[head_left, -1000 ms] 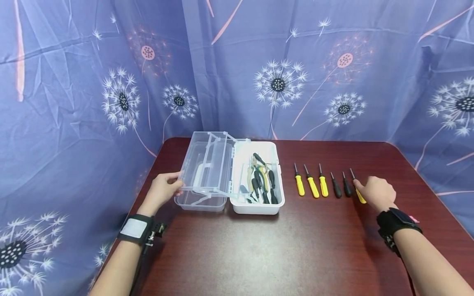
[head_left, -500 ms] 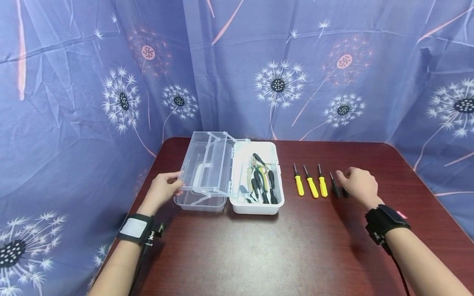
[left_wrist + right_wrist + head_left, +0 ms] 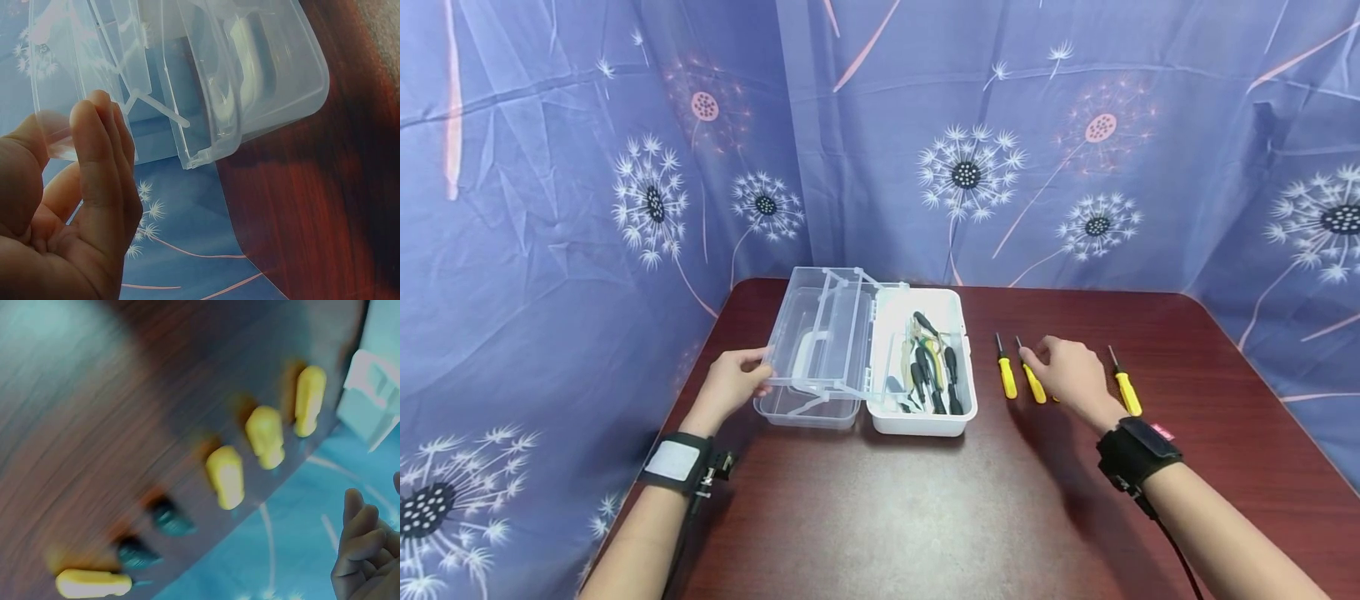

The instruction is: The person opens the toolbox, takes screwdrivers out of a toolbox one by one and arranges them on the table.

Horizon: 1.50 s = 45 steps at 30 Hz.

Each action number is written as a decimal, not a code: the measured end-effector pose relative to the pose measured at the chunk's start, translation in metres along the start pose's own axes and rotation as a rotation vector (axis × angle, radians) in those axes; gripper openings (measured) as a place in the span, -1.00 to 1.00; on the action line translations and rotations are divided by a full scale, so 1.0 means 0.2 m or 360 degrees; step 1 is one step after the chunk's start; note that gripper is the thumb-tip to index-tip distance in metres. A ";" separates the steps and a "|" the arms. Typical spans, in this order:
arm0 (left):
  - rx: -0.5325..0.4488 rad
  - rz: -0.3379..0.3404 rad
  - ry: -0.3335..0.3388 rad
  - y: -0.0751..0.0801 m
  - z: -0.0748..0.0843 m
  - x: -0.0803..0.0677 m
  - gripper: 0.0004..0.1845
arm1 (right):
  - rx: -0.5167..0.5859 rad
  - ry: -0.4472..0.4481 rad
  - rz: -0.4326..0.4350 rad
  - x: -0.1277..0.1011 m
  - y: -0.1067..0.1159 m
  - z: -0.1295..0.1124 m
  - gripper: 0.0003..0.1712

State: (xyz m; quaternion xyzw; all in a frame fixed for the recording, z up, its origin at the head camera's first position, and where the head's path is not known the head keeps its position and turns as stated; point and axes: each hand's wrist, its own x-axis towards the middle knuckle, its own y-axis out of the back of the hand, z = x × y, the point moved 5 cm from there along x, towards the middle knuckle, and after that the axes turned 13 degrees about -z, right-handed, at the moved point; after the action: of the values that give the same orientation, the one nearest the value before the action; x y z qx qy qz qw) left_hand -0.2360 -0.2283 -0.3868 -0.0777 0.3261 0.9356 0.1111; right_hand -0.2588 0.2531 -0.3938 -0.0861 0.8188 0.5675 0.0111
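My left hand (image 3: 733,383) holds the left edge of the clear lid (image 3: 820,333) of an open white toolbox (image 3: 958,304). In the left wrist view its straight fingers (image 3: 100,162) lie against the lid wall (image 3: 250,75), with the thumb on the other side. My right hand (image 3: 1067,371) hovers over a row of screwdrivers and holds nothing; its fingers (image 3: 362,550) hang loosely curled. Two yellow screwdrivers (image 3: 1006,377) lie left of it and one yellow screwdriver (image 3: 1126,392) to its right. The right wrist view shows three yellow handles (image 3: 265,436), two black handles (image 3: 169,517) and another yellow handle (image 3: 92,583) on the table.
Pliers and dark-handled tools (image 3: 932,367) lie in the toolbox base. The dark red table (image 3: 925,500) stretches toward me. Blue dandelion-print curtains (image 3: 962,167) close off the back and both sides.
My right hand has moved left along the row, from the rightmost yellow screwdriver to above the middle ones. The rightmost screwdriver is uncovered again. The left hand stayed on the lid.
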 end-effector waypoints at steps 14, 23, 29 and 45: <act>-0.0007 0.0003 -0.0015 0.00 0.00 0.00 -0.51 | 0.0014 0.0210 0.0073 -0.04 -0.15 -0.31 -0.60; -0.0013 0.0005 0.0000 0.00 -0.01 0.00 -0.50 | 0.0048 0.0264 0.0076 -0.08 -0.23 -0.39 -0.65; -0.0028 0.0001 0.0009 0.00 -0.02 0.00 -0.49 | 0.0054 0.0271 0.0073 -0.08 -0.26 -0.41 -0.69; -0.0110 -0.0098 -0.0030 0.01 -0.02 0.01 -0.48 | 0.0218 0.0083 0.0053 -0.07 -0.32 -0.39 -0.71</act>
State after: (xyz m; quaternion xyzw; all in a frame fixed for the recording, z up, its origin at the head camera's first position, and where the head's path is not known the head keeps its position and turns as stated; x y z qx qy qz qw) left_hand -0.2378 -0.2330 -0.3887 -0.0828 0.2899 0.9431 0.1401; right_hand -0.2295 0.1605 -0.4236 -0.0862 0.8571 0.5077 -0.0139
